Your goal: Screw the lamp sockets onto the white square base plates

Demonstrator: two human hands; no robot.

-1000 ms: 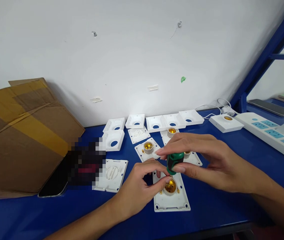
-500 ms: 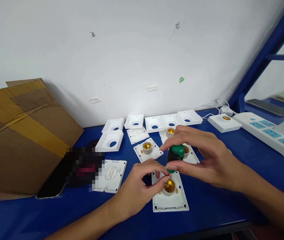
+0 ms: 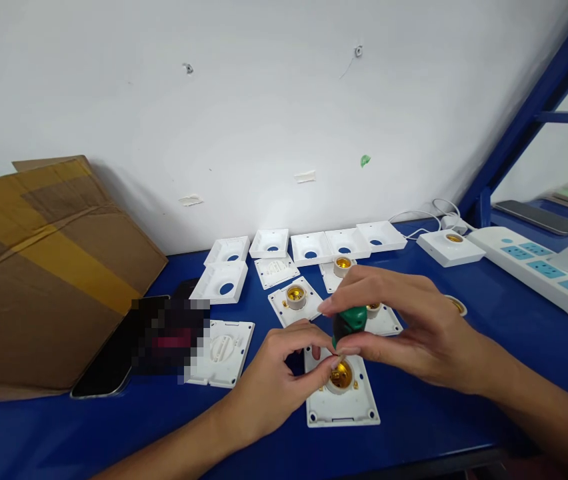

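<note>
My right hand (image 3: pixel 414 327) is closed around the green and black handle of a short screwdriver (image 3: pixel 351 321), held upright. Beneath it lies a white square base plate with a round lamp socket (image 3: pixel 340 375), its inside brass-coloured. My left hand (image 3: pixel 284 380) pinches thumb and forefinger together right at the screwdriver's lower end, over the socket's rim. What sits between those fingertips is too small and covered to make out. Brass terminals show beside the socket. Behind my hands are another base plate with a socket (image 3: pixel 295 297) and one partly covered by my right hand.
White square covers with round holes (image 3: pixel 224 281) line the wall side. A base plate (image 3: pixel 227 350) lies left, near a cardboard box (image 3: pixel 39 280) and a dark phone (image 3: pixel 107 373). To the right are a finished-looking lamp holder (image 3: pixel 449 248) and a power strip (image 3: pixel 554 273).
My right hand and the screwdriver have tipped and dipped slightly, and a round ring now shows behind the right hand. My left hand keeps its pinch in the same place.
</note>
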